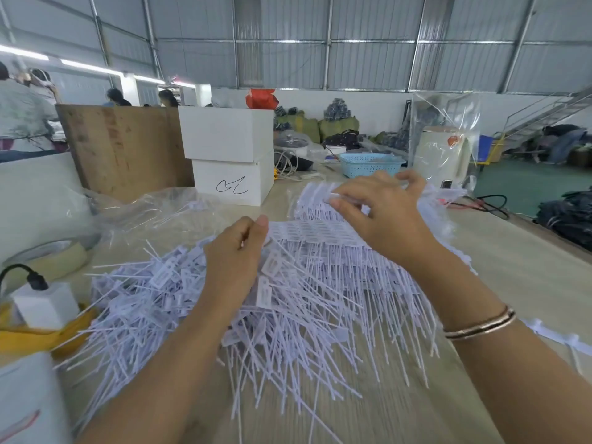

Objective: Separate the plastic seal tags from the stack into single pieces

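Note:
A stack of joined white plastic seal tags (pixel 315 232) lies across the table's middle, heads in a row, thin tails pointing toward me. My left hand (pixel 235 251) pinches the left end of that joined row between thumb and fingers. My right hand (pixel 382 213) is curled over the far right part of the stack and pinches a white tag head (pixel 334 196) at its fingertips. A loose pile of single tags (pixel 153 299) spreads over the table to the left and front. A further stack of tags (pixel 315 190) lies behind, partly hidden by my right hand.
Two stacked white boxes (pixel 229 155) stand at the back, a wooden board (pixel 125 145) to their left. A blue basket (pixel 370 163) and a clear plastic bag (pixel 448 123) sit at the back right. A tape roll (pixel 48 254) and a white block with a black cable (pixel 46 302) lie left. People work far left.

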`<control>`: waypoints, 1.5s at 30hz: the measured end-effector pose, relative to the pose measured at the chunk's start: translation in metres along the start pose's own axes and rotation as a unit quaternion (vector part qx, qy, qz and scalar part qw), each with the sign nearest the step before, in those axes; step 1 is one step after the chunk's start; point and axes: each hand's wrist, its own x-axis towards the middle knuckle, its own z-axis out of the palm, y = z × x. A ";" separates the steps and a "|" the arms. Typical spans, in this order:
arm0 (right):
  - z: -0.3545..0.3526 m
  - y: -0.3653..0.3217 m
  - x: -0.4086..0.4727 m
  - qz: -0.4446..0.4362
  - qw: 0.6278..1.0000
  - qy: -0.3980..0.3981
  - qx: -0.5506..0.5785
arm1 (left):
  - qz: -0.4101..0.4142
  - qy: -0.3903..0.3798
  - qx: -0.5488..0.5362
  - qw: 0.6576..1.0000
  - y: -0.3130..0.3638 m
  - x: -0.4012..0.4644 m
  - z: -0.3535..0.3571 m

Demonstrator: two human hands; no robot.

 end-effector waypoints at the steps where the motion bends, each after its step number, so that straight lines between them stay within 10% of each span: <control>1: 0.001 0.000 0.000 -0.011 1.000 -0.018 -0.017 | 0.036 0.003 0.093 0.995 -0.003 0.000 0.002; 5: 0.005 -0.010 -0.002 -0.031 0.995 -0.090 -0.024 | 0.080 0.016 0.337 0.938 -0.009 -0.003 0.010; 10: 0.010 -0.018 -0.007 -0.089 0.989 -0.108 -0.039 | 0.057 0.023 0.391 0.918 -0.007 -0.004 0.009; 18: 0.009 -0.021 -0.007 -0.107 0.988 -0.106 -0.031 | 0.157 -0.096 0.012 0.983 0.023 -0.012 0.011; 30: -0.006 -0.005 0.000 -0.076 0.985 -0.151 -0.023 | 0.186 -0.126 0.115 0.968 0.029 0.007 0.019; 45: 0.001 -0.012 -0.002 -0.082 0.994 -0.019 0.063 | -0.029 -0.126 -0.234 0.964 0.036 0.011 0.036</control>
